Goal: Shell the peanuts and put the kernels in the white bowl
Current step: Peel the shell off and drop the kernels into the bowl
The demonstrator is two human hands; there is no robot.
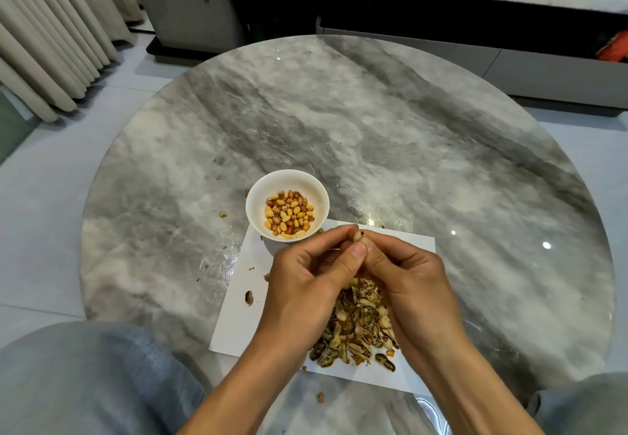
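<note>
Just beside the white bowl (287, 204) (already holding many kernels (289, 214)), both hands, left hand (307, 276) and right hand (406, 273), pinch one peanut (358, 236) mid-shelling, its kernel not yet dropped in.

Got a pale tan peanut (358, 236) pinched between my fingertips, just beside the small round white ceramic bowl (258, 210), which sits upright and holds a shallow layer of yellow and reddish-brown kernels (289, 214).

Both hands meet above the paper (238, 319), near the table's (407, 149) near edge. The left hand (306, 285) and right hand (407, 274) pinch one peanut (358, 235) between their fingertips. The bowl (258, 196) of kernels (289, 213) sits on the paper's far left corner; shells (356, 332) are heaped below the hands.
</note>
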